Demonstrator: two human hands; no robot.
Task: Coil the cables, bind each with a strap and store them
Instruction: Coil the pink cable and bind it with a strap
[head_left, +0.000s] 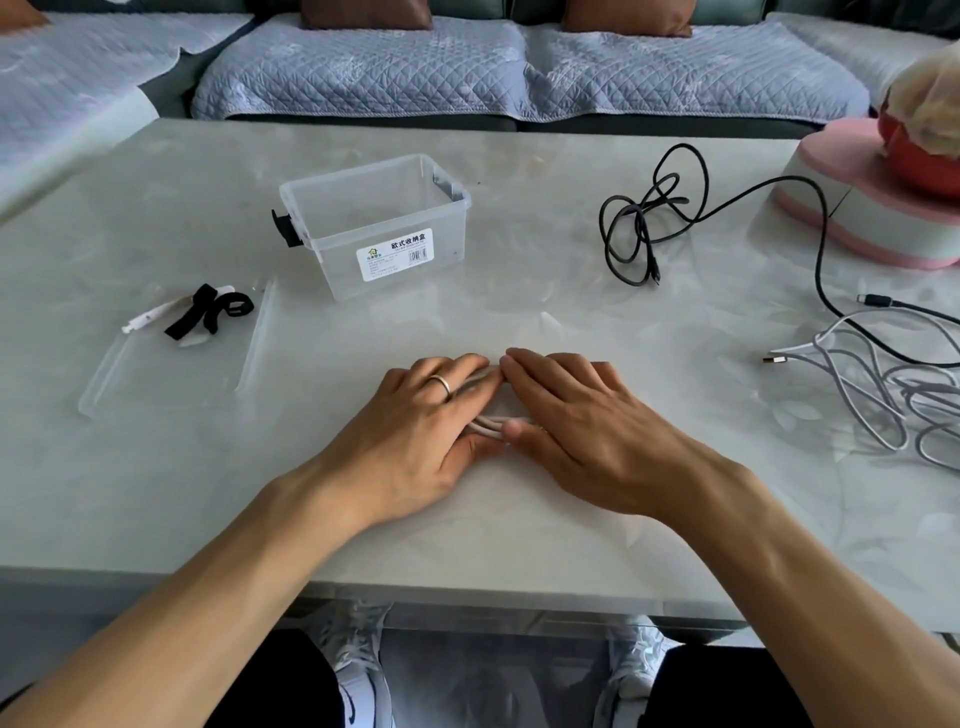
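A grey quilted sofa runs behind the pale marbled table. At the table's right edge stands a pink-and-white round tub. Left of centre sits a clear plastic storage box, open-topped, with a white label. A loose black cable lies to its right, and a tangled grey-white cable sprawls near the right edge. The left hand and right hand lie flat with straight fingers, fingertips meeting, pressing a coiled white cable onto the tabletop between them. Black straps rest on clear packaging at the left.
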